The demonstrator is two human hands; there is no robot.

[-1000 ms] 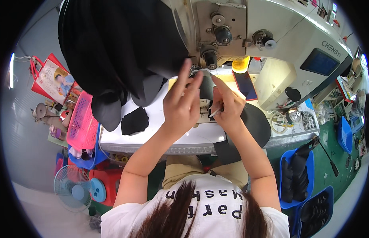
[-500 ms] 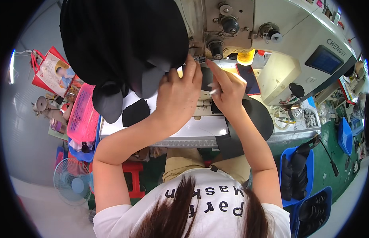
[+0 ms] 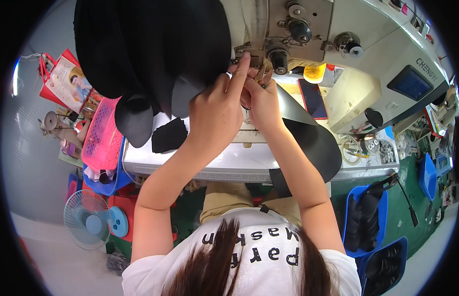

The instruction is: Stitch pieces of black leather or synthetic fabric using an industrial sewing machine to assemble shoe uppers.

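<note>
The small pointed snips point(image 3: 269, 76) are at the far middle of the white table point(image 3: 244, 157), near the sewing machine point(image 3: 377, 29), and the right hand point(image 3: 261, 101) has its fingers closed around them, with both blades apart. Just to the left, the left hand point(image 3: 219, 106) stretches its index finger to the far side, its other fingers bent, gripping or not I cannot tell. One slip could nick a finger, since the blades are so near, and the right forearm could drag the black panel point(image 3: 318, 148) askew.
</note>
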